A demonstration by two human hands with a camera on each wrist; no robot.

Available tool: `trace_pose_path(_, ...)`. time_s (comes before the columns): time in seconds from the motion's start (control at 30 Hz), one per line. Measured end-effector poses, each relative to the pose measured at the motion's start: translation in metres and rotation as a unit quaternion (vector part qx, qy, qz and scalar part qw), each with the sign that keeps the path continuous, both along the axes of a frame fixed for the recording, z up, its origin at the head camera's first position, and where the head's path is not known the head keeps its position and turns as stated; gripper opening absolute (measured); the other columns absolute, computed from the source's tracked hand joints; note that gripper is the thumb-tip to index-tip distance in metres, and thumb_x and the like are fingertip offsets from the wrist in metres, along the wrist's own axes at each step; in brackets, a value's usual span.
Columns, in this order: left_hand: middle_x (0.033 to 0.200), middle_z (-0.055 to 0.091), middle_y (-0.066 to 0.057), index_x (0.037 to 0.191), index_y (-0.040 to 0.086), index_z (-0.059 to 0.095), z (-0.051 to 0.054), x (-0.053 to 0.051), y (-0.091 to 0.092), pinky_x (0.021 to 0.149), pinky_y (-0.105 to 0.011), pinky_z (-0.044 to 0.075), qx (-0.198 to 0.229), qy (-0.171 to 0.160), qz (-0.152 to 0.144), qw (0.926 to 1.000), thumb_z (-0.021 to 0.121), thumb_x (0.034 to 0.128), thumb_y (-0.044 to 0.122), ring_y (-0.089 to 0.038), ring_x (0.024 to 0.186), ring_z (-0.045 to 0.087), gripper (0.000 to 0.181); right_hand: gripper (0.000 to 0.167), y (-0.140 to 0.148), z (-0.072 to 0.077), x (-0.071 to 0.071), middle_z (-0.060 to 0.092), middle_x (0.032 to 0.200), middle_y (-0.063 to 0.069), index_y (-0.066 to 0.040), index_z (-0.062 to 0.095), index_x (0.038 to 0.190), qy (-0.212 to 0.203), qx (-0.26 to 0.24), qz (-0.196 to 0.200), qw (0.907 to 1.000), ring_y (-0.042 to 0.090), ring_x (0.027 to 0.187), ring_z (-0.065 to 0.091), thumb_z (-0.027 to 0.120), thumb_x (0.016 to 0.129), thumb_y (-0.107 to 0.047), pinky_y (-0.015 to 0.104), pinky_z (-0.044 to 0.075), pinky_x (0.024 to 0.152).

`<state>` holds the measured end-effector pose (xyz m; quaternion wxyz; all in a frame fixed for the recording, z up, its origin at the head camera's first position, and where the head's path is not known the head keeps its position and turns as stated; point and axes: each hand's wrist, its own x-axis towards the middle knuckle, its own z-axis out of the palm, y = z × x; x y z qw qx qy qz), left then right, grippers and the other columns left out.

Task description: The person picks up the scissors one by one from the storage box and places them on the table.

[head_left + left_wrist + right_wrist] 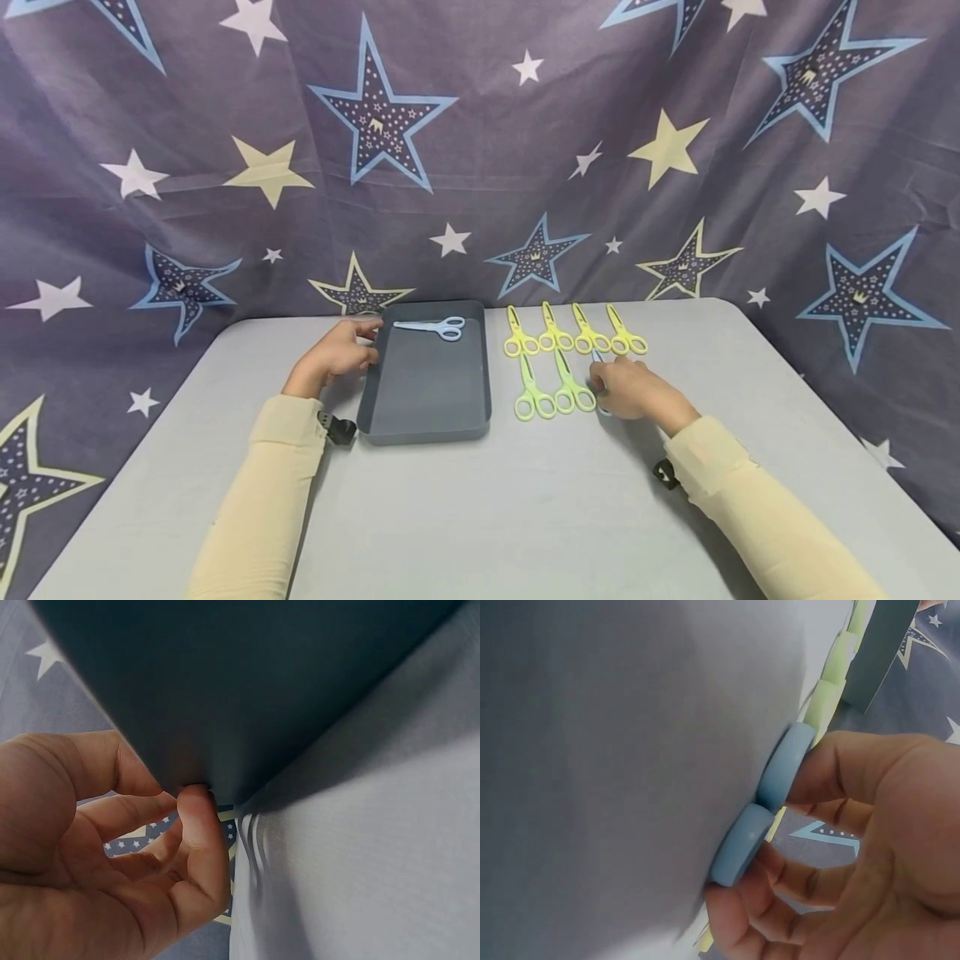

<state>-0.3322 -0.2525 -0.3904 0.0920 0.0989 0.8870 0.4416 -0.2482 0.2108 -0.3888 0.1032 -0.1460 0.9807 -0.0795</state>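
Observation:
My left hand point(341, 352) holds the left side wall of a grey tray point(429, 429), and the left wrist view has its fingers against the dark tray corner point(187, 750). Inside the tray, near its far end, lies a pair of light blue scissors point(450, 329). To the right, my right hand point(633, 389) grips a second pair of blue scissors point(597, 357), mostly covered by the hand. Close up in the right wrist view, thumb and fingers are around the two blue handle loops point(742, 844), which stay at the table surface.
Two pairs of green scissors point(533, 402) lie left of my right hand. Behind them is a row of several yellow scissors point(555, 338), blades pointing away. The pale table point(480, 517) ends at a star-patterned curtain point(480, 150).

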Motion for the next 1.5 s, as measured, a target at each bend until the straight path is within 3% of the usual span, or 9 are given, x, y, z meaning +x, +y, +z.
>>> trace_pose_path(0.3, 0.138, 0.052, -0.036, 0.153, -0.007, 0.038, -0.001, 0.0, 0.001, 0.064, -0.024, 0.053, -0.018, 0.009, 0.002, 0.9998, 0.058, 0.0769, -0.007, -0.02, 0.086, 0.059, 0.079, 0.012, 0.0, 0.003, 0.002, 0.058, 0.087, 0.004, -0.013, 0.061, 0.097, -0.013, 0.0, 0.018, 0.9998, 0.027, 0.086, 0.049, 0.066, 0.086, -0.012, 0.047, 0.044, 0.079)
trace_pose_path(0.63, 0.137, 0.052, -0.037, 0.153, -0.008, 0.038, -0.001, 0.001, -0.001, 0.063, -0.023, 0.052, -0.008, 0.014, -0.003, 0.9999, 0.059, 0.0762, -0.007, -0.018, 0.082, 0.059, 0.079, 0.014, -0.001, 0.014, 0.001, 0.063, 0.086, 0.001, -0.011, 0.063, 0.1, 0.022, 0.012, 0.061, 0.9978, 0.027, 0.09, 0.054, 0.066, 0.086, -0.011, 0.052, 0.043, 0.09)
trace_pose_path(0.93, 0.137, 0.052, -0.037, 0.153, -0.008, 0.038, -0.001, 0.001, 0.0, 0.058, -0.022, 0.05, -0.002, 0.013, -0.003, 0.9999, 0.059, 0.075, -0.008, -0.013, 0.07, 0.056, 0.08, 0.022, -0.014, 0.019, -0.002, 0.061, 0.099, 0.012, -0.008, 0.064, 0.11, 0.08, 0.009, 0.056, 0.9951, 0.028, 0.084, 0.055, 0.068, 0.09, -0.015, 0.049, 0.05, 0.078)
trace_pose_path(1.13, 0.136, 0.052, -0.037, 0.153, -0.009, 0.038, -0.003, -0.001, 0.0, 0.058, -0.022, 0.049, -0.004, 0.013, -0.002, 0.9999, 0.058, 0.0749, -0.008, -0.012, 0.067, 0.055, 0.08, 0.025, -0.027, 0.018, -0.005, 0.064, 0.103, 0.015, -0.008, 0.065, 0.116, 0.129, -0.002, 0.066, 0.9894, 0.029, 0.081, 0.059, 0.067, 0.092, -0.015, 0.049, 0.053, 0.076)
trace_pose_path(1.33, 0.137, 0.052, -0.035, 0.153, -0.007, 0.039, -0.003, -0.001, 0.0, 0.059, -0.022, 0.05, -0.006, 0.012, 0.004, 0.9999, 0.057, 0.0751, -0.008, -0.014, 0.072, 0.056, 0.08, 0.034, -0.046, 0.022, -0.011, 0.065, 0.112, 0.015, -0.01, 0.065, 0.127, 0.15, -0.021, 0.07, 0.986, 0.034, 0.092, 0.062, 0.064, 0.094, -0.018, 0.051, 0.054, 0.075)
trace_pose_path(1.5, 0.137, 0.053, -0.036, 0.153, -0.007, 0.038, -0.003, -0.002, -0.001, 0.058, -0.022, 0.049, -0.007, 0.013, 0.002, 0.9999, 0.057, 0.0747, -0.007, -0.013, 0.067, 0.055, 0.081, 0.033, -0.065, 0.025, -0.017, 0.064, 0.115, 0.015, -0.01, 0.065, 0.127, 0.171, -0.045, 0.074, 0.9814, 0.035, 0.097, 0.062, 0.063, 0.095, -0.019, 0.052, 0.054, 0.08)
